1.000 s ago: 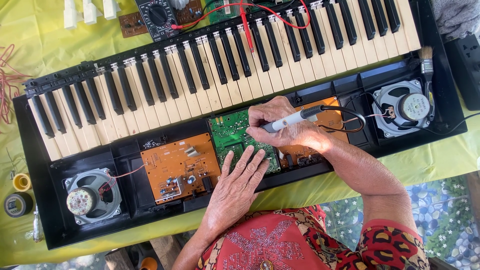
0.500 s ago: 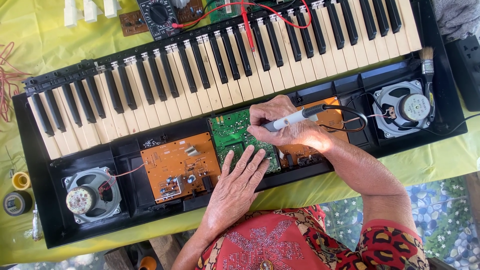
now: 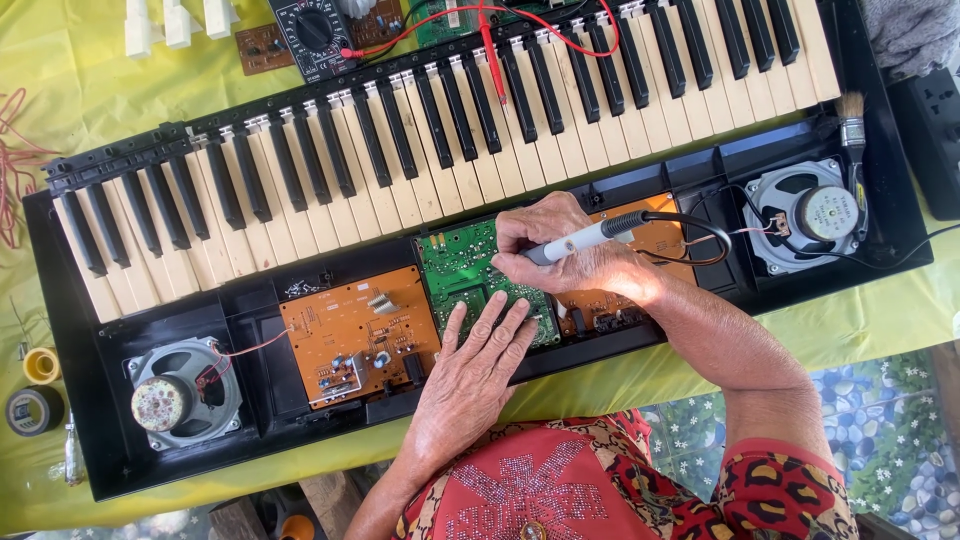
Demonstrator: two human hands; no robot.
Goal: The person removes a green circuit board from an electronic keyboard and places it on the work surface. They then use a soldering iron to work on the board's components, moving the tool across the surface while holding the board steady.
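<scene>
Nothing has shifted: left hand (image 3: 478, 365) lies flat, fingers spread, steadying the green board (image 3: 470, 275); right hand (image 3: 560, 245) fingers pinch the soldering iron (image 3: 585, 238).

Bright, even daylight, prob. from above; shadows soft and short under the hands. Mild sheen on the black keyboard casing (image 3: 880, 270) and white keys. Focus sharp throughout, no motion blur; slight wide-angle bend at edges.
</scene>
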